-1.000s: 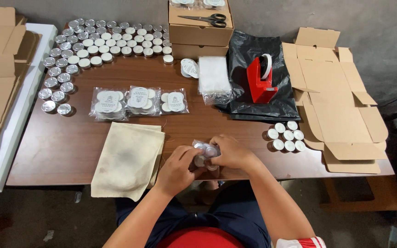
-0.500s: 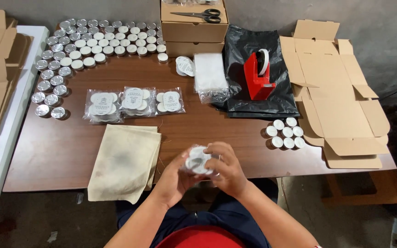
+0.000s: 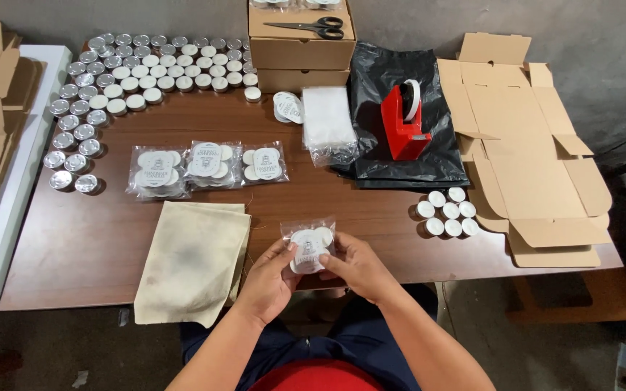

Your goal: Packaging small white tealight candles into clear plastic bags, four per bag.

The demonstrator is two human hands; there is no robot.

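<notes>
Both hands meet over the near edge of the brown table (image 3: 342, 195), holding between them a small clear packet of tealights (image 3: 309, 245) with a round white label facing up. The left hand (image 3: 269, 279) pinches its lower left side, the right hand (image 3: 356, 266) its lower right. Just left lies a beige cloth (image 3: 193, 261). Farther back, three finished packets (image 3: 208, 165) sit in a row, with many loose tealights (image 3: 139, 69) ranged behind them. Scissors (image 3: 311, 27) rest on stacked cardboard boxes (image 3: 300, 54). A red tape dispenser (image 3: 403, 119) stands on a black bag (image 3: 400, 163), beside an unfolded flat box (image 3: 527, 159) and six tealights (image 3: 447, 211).
</notes>
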